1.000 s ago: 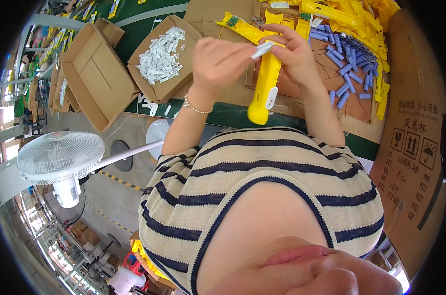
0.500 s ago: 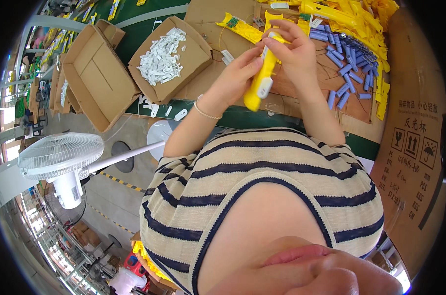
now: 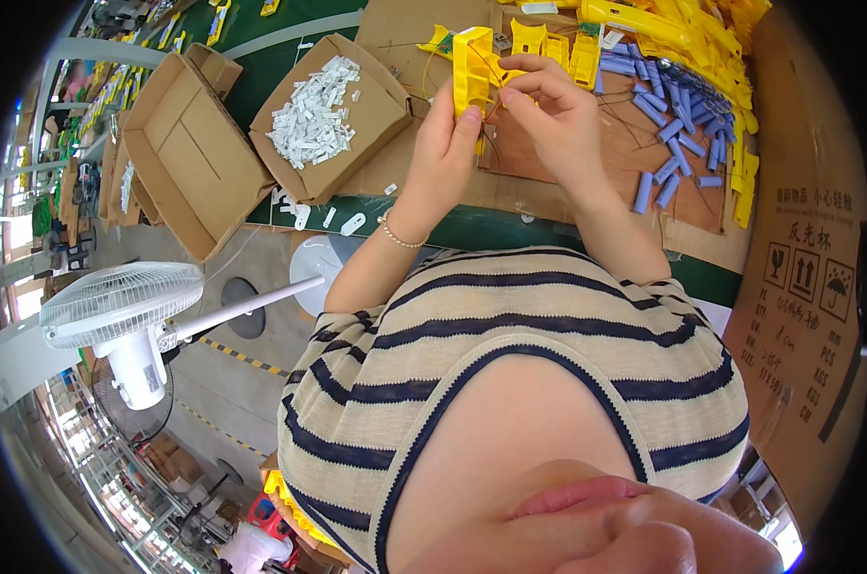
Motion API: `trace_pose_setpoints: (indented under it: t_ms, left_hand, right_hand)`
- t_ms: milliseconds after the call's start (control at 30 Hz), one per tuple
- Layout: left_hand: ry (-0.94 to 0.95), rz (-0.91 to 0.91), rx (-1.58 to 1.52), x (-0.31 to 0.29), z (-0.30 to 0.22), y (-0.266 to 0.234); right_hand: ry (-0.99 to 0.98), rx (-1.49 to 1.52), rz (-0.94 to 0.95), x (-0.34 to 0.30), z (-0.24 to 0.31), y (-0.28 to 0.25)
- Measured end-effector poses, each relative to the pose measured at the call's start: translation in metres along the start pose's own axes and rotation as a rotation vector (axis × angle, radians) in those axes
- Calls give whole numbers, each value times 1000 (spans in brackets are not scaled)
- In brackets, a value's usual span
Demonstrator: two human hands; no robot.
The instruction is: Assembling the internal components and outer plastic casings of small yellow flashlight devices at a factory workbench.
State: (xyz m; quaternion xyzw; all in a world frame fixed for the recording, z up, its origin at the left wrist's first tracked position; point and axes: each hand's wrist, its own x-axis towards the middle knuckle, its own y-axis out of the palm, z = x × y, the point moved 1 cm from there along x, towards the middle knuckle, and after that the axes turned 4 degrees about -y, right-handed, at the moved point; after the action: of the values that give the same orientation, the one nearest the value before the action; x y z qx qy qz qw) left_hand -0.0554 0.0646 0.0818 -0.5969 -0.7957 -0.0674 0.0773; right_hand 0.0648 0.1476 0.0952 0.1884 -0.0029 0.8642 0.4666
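Note:
My left hand (image 3: 447,143) grips a yellow plastic housing (image 3: 473,69) by its lower end, with the hollow inner side turned toward my right hand. The fingers of my right hand (image 3: 559,113) are pinched at the housing's right edge, on a thin wire that runs out of it. More yellow housings (image 3: 527,38) lie just beyond my hands, one with a small green circuit board (image 3: 443,44). Right of my right hand, blue cylindrical battery cells (image 3: 677,124) with thin wires are spread over a brown board (image 3: 610,177).
An open carton (image 3: 381,143) of small white parts stands left of my hands, beside another open carton (image 3: 196,143). Yellow housings (image 3: 672,38) are heaped at the back right. A tall cardboard box (image 3: 797,287) borders the right side; a white fan (image 3: 122,306) stands at left.
The housing has been turned from its closed outer side to its open hollow side and moved left and away from me. My right hand has shifted from gripping its top to pinching the wire.

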Motion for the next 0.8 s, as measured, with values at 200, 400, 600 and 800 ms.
trace_pose_setpoints:
  t_ms: [200,400,600,800]
  left_hand:
    - [30,-119,-55,-1,5,5]
    - [-72,-83,-36,1,15,8]
    - [-175,-96,-164,-3,25,-4]
    - [-242,-52,-188,-2,26,-3]
  right_hand:
    - [-338,-677,136,-11,5,7]
    - [-408,-807,97,-23,-3,5]
    - [-12,-737,-47,4,-8,-65]
    - [238,-1647,-29,7,-34,-210]
